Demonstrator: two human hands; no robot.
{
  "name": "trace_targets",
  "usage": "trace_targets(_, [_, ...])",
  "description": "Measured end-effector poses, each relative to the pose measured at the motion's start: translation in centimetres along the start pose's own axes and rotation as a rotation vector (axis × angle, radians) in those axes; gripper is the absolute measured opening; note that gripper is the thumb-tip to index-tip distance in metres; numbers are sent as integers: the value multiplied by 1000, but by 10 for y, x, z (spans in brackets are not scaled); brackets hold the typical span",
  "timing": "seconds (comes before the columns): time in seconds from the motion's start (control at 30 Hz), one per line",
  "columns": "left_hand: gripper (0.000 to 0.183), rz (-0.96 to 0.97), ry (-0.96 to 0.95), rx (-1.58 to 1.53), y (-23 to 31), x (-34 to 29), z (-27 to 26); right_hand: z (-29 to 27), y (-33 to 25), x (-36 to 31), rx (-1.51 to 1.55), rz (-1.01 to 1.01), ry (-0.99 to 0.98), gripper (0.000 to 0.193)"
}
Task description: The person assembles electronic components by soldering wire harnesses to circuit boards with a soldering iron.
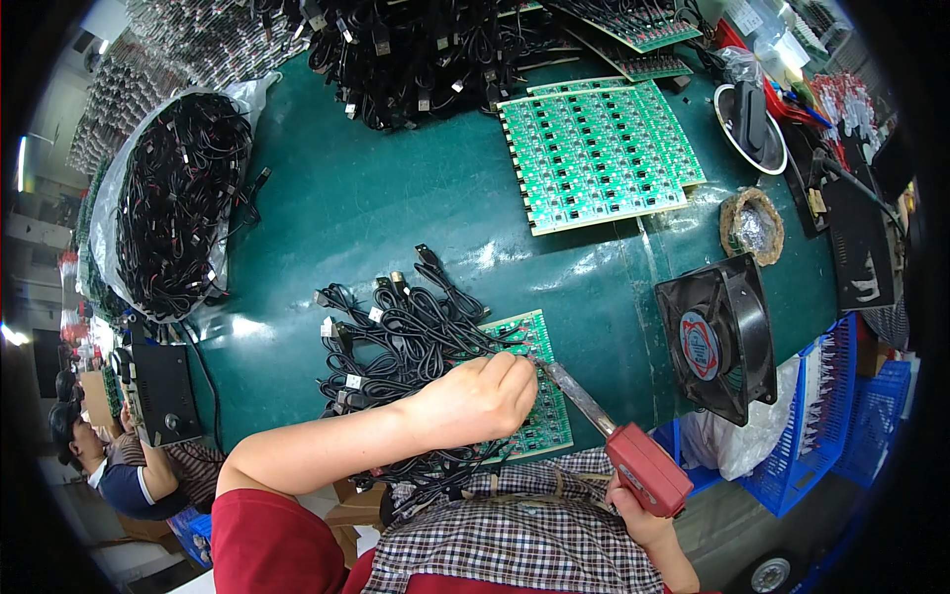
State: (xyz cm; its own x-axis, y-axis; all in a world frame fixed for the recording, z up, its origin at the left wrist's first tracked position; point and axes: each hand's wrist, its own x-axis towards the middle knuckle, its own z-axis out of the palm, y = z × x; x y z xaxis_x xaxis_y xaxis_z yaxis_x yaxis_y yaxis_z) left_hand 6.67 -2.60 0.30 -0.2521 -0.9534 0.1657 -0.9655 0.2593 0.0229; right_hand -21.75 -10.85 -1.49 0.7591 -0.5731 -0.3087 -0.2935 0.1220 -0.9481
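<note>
My left hand (482,398) is closed in a pinch above a green circuit board (550,436). Whatever its fingertips grip is hidden from view. My right hand (641,512) is wrapped round the red handle of a soldering iron (648,467). The iron's long metal shaft slants up and left, and its tip is at the board right beside my left fingertips. Black USB cables (396,332) lie in a tangled heap left of the board, with several ends running onto its upper part.
A black cooling fan (714,339) stands at the right. Behind it sits a rough brown dish (750,227). Stacked green circuit boards (599,153) lie farther back. Cable piles (183,198) fill the left and far side. Blue crates (802,436) stand beyond the table's right edge. Another person (124,460) sits at far left.
</note>
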Motion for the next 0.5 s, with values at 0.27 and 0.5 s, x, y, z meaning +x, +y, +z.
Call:
trace_targets(0.27, [34, 1, -8, -13, 1, -1, 1, -6, -7, -4, 60, -53, 1, 44])
trace_targets(0.5, [18, -286, -38, -440, -5, 3, 4, -5, -12, -9, 125, -31, 39, 49])
